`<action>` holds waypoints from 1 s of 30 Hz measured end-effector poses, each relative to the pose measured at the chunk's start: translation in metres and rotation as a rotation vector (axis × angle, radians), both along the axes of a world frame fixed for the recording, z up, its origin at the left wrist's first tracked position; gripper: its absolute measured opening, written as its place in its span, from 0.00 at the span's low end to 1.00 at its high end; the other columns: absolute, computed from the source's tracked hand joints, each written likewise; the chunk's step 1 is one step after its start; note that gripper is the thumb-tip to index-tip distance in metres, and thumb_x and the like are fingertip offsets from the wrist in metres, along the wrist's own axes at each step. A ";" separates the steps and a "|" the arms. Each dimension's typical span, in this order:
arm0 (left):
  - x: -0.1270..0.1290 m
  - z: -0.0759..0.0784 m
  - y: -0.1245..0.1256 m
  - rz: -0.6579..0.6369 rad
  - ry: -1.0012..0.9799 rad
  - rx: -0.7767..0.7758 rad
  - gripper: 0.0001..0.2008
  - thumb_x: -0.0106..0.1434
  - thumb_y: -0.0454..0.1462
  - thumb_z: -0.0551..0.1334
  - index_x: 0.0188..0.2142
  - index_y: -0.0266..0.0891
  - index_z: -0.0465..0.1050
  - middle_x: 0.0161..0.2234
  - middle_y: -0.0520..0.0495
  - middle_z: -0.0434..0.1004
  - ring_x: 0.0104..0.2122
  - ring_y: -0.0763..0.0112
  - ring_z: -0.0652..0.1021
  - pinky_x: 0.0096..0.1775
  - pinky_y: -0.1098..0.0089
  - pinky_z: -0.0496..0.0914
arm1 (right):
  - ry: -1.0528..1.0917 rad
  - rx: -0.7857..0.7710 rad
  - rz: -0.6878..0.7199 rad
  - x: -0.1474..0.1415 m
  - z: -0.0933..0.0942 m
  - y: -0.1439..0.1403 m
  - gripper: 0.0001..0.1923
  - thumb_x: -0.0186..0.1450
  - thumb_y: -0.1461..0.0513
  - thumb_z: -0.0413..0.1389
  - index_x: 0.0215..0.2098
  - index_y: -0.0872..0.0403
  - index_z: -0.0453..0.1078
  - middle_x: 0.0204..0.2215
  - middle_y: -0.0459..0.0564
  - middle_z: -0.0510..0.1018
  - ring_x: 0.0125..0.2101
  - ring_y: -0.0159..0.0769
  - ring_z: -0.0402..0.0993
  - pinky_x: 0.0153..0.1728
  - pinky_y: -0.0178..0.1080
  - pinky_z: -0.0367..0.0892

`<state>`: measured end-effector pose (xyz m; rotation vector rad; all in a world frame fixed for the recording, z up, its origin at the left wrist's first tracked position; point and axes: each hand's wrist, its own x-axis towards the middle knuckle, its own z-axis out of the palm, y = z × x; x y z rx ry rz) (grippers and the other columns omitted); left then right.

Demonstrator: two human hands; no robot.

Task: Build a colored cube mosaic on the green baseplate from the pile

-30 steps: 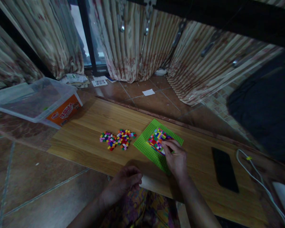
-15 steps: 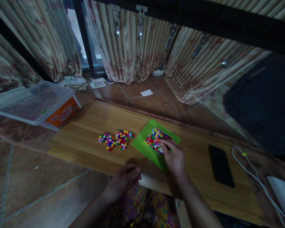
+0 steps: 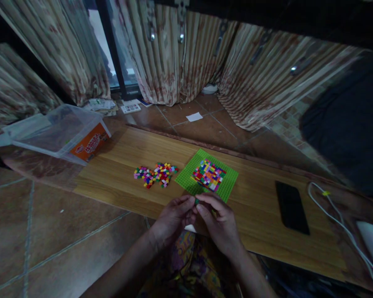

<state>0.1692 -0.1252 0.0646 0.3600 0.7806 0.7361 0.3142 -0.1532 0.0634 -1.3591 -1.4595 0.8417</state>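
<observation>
Dim wooden board (image 3: 124, 165) fills my view. Between both hands' fingertips sits something small and dark, too tiny to identify. Left hand (image 3: 173, 215) and right hand (image 3: 221, 223) pinch it together, just before the green baseplate (image 3: 226, 189); loose bricks (image 3: 157, 174) lie left.

Both forearms enter from the lower edge and converge toward the middle. Left hand (image 3: 174, 217) sits palm inward, fingers curled, thumb and forefinger tips pinched together at the meeting point. Right hand (image 3: 220, 221) lies back-up, wrist slightly bent, fingers (image 3: 205, 207) drawn in toward the same point. Fingertips of the two hands touch or nearly touch; a small dark bit shows between them, too small to identify. Both wrists are held low, close to the body.
</observation>
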 end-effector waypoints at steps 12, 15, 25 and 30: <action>0.005 -0.007 0.000 0.017 0.091 0.054 0.21 0.52 0.50 0.69 0.31 0.33 0.73 0.24 0.53 0.69 0.22 0.81 0.67 0.26 0.75 0.60 | -0.134 0.099 -0.167 0.012 -0.003 0.009 0.05 0.64 0.60 0.59 0.37 0.49 0.77 0.37 0.49 0.78 0.38 0.36 0.76 0.38 0.38 0.72; 0.005 -0.015 0.004 0.028 0.219 0.165 0.23 0.54 0.52 0.67 0.36 0.34 0.73 0.25 0.53 0.69 0.22 0.79 0.67 0.27 0.73 0.60 | -0.339 0.161 -0.284 0.025 -0.011 0.025 0.08 0.66 0.59 0.56 0.40 0.49 0.78 0.38 0.51 0.78 0.40 0.39 0.74 0.42 0.42 0.70; 0.010 -0.031 0.013 -0.053 0.464 0.494 0.30 0.58 0.44 0.64 0.58 0.36 0.64 0.27 0.53 0.69 0.26 0.74 0.66 0.29 0.72 0.59 | -0.729 0.275 -0.315 0.027 -0.034 0.057 0.12 0.68 0.60 0.53 0.44 0.49 0.78 0.42 0.52 0.77 0.45 0.43 0.68 0.46 0.45 0.66; 0.013 -0.042 0.017 -0.088 0.480 0.544 0.29 0.60 0.42 0.62 0.59 0.37 0.62 0.27 0.54 0.68 0.25 0.75 0.66 0.28 0.72 0.60 | -0.748 0.330 -0.358 0.026 -0.039 0.059 0.10 0.67 0.59 0.55 0.41 0.49 0.79 0.44 0.51 0.77 0.45 0.42 0.68 0.46 0.44 0.65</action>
